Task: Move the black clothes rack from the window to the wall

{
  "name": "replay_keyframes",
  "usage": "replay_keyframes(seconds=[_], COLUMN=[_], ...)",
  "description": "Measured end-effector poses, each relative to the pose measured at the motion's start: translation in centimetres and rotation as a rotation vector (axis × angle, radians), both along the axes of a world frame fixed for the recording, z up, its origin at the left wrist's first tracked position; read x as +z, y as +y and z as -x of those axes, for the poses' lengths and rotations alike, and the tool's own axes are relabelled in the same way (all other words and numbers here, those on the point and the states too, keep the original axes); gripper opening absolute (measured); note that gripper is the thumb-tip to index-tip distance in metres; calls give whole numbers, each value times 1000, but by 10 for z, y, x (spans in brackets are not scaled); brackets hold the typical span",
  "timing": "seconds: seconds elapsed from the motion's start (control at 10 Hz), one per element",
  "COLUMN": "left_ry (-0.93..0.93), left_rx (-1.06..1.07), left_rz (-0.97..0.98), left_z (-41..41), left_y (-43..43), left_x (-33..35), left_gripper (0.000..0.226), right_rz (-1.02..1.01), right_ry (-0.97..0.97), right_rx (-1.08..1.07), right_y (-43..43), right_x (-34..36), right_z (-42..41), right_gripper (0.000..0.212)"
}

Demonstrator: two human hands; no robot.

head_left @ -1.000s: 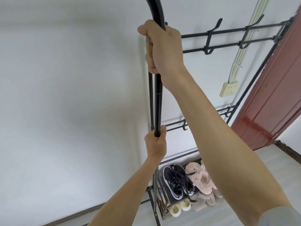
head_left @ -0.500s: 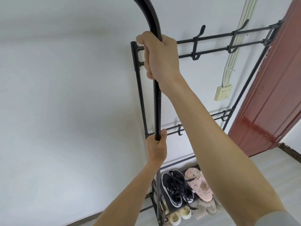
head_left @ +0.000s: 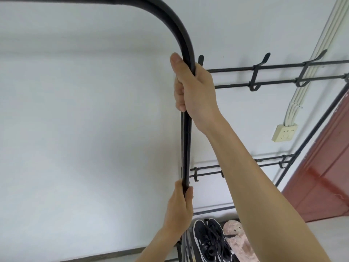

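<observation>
The black clothes rack (head_left: 187,144) is a frame of thin dark metal tubing. Its near upright post rises through the middle of the view and bends in a smooth rounded corner into a top bar that runs off toward the upper left edge. Behind the post, two pairs of slim horizontal rails cross toward the right, one pair high and one lower, each carrying small upturned hooks (head_left: 255,80). The rack stands close against the white wall (head_left: 85,129), with a dark red door (head_left: 324,176) just beyond its far right post.

The right hand (head_left: 194,87) is wrapped tight around the post just below the bend, thumb pressed up along the curve. The left hand (head_left: 179,207) is clenched around the same post lower down, near the lower rails.

At the rack's bottom shelf sit black lace-up sneakers (head_left: 209,241) and a pink fuzzy slipper (head_left: 239,241), both cut off by the lower edge. The rack's feet are out of view, and the right forearm hides part of the lower rails.
</observation>
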State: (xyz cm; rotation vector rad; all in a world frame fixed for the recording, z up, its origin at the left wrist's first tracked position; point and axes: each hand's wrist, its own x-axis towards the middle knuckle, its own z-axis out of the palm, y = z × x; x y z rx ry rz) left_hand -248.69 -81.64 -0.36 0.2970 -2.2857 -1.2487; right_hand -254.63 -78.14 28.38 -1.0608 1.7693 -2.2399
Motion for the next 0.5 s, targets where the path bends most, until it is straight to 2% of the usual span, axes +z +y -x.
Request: replay_keyframes(seconds=[0.2, 0.3, 0.4, 0.5], left_ry=[-65, -62, -49, -28], left_rx=[-2, 24, 42, 39], left_rz=[34, 15, 22, -20], left_z=[-3, -3, -6, -7], left_y=[4, 7, 8, 7], left_x=[-11, -7, -7, -10], left_gripper=[6, 3, 4, 6], right_rz=[-107, -256, -527, -412], right_ry=[89, 252, 412, 407], right_rx=[-48, -117, -157, -206], right_y=[11, 23, 45, 74], right_x=[1, -5, -23, -30], right_z=[1, 3, 3, 0], right_gripper=[43, 29, 29, 14])
